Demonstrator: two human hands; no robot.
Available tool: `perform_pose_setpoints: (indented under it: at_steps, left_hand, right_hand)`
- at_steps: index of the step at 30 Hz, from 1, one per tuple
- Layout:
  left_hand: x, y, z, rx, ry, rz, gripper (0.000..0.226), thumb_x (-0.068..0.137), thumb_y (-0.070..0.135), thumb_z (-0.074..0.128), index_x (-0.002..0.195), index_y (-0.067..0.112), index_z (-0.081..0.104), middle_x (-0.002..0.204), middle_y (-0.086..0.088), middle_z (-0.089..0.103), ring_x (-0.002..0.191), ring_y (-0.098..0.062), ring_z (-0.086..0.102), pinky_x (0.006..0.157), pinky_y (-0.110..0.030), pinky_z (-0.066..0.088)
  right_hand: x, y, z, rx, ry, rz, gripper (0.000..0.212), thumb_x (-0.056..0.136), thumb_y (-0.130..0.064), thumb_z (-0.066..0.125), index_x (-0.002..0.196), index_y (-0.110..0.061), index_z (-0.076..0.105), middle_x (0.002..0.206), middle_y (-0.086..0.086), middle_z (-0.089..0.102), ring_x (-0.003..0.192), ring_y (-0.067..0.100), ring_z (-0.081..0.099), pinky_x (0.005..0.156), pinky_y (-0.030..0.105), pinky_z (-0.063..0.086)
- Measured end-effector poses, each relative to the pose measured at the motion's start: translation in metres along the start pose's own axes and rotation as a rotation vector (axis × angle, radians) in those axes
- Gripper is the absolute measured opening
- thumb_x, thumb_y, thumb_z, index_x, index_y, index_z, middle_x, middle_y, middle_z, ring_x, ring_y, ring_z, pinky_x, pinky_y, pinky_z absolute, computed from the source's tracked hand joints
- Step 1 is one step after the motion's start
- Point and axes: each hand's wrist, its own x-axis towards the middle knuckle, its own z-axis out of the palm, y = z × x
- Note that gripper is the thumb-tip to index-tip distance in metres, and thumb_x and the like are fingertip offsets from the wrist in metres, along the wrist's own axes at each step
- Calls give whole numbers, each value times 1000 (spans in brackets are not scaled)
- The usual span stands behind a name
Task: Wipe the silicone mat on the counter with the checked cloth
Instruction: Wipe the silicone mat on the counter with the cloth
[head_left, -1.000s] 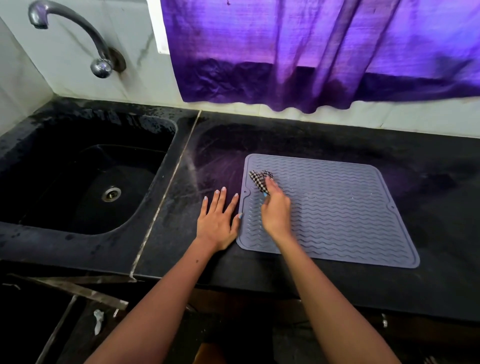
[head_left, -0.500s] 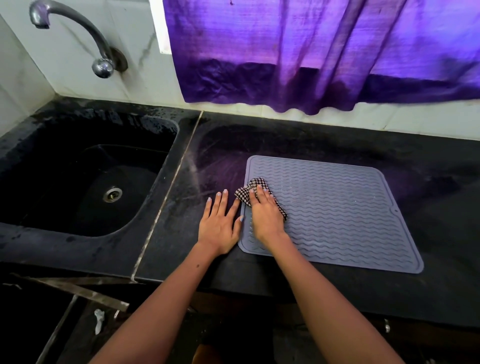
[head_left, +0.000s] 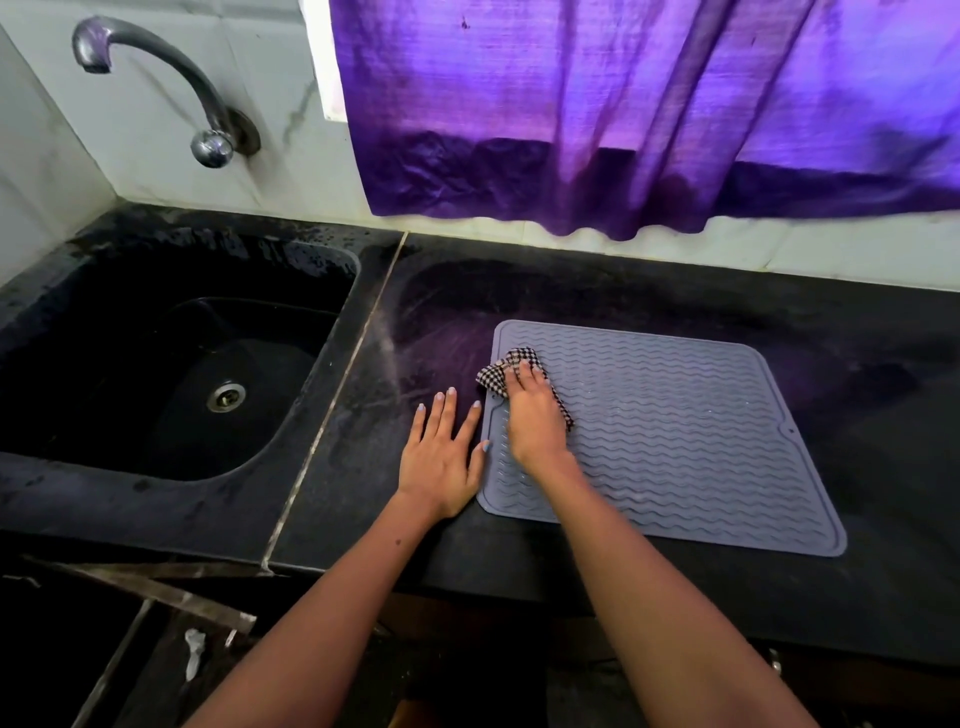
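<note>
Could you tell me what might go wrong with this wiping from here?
The silicone mat may slide on the counter, since the left hand lies flat beside it, only its thumb at the edge. The right hand presses the bunched checked cloth, which overhangs the mat's left edge.

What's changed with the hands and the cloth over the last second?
The right hand went from pinching the black-and-white checked cloth to pressing it flat on the grey ribbed silicone mat's left edge. The left hand stayed flat on the black counter.
</note>
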Motion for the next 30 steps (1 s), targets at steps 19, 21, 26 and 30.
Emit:
perform_pose_setpoints:
  at_steps: [19,21,26,30]
  left_hand:
    - [11,-2,-4,-130,0,124,75,85,49,0,146,9,21,155,-12,15,144,-22,10,117,-31,-3]
    - [17,-1,-4,-108,-14,114,77,84,49,-3,147,11,15,156,-11,9,145,-21,4,117,-31,-4]
    - [29,-3,0,-52,-44,103,79,80,48,-9,148,11,9,157,-10,4,145,-20,-1,118,-33,-6]
    - [32,-5,2,-45,-49,123,77,81,47,-8,147,11,9,157,-9,5,145,-19,0,118,-34,-5]
  right_hand:
    - [27,1,-23,338,104,204,55,89,4,48,141,-13,44,141,12,47,129,27,45,109,28,32]
    - [34,0,-20,278,163,206,61,88,7,47,146,-10,34,153,9,30,142,22,27,117,27,18]
    - [30,0,7,-46,42,-9,61,93,4,37,150,-10,18,158,11,10,146,25,10,119,31,9]
    - [34,-1,8,-150,-54,9,56,99,-9,33,151,-8,11,159,13,3,147,27,6,120,34,6]
